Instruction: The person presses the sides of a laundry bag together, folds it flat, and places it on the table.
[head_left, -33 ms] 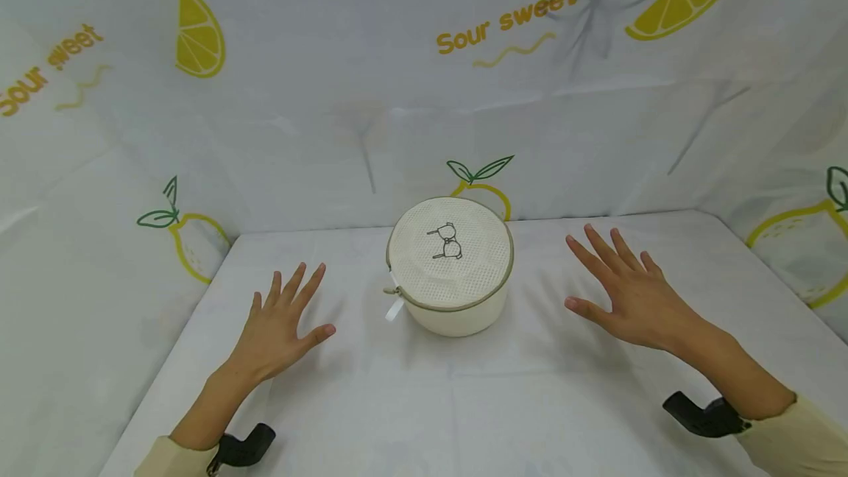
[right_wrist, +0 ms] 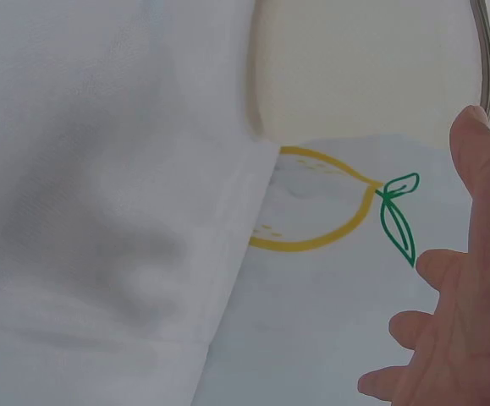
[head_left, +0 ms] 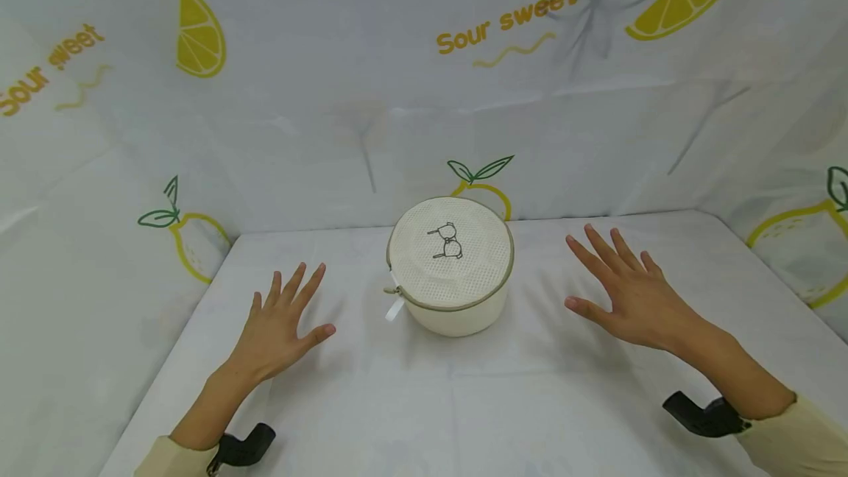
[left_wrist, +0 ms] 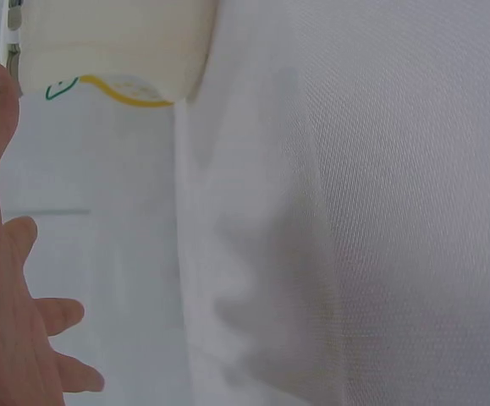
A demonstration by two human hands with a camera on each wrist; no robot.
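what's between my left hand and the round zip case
Only bare white tablecloth separates the left hand from the round zip case, seen in the head view.

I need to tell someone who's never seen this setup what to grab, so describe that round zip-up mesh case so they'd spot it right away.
On the white table, backed by a lemon-print cloth, look near the back edge, between the left hand and right hand, both open and apart from it. The round mesh case is cream, with a bra drawing on its lid and a zipper pull hanging at its left front.
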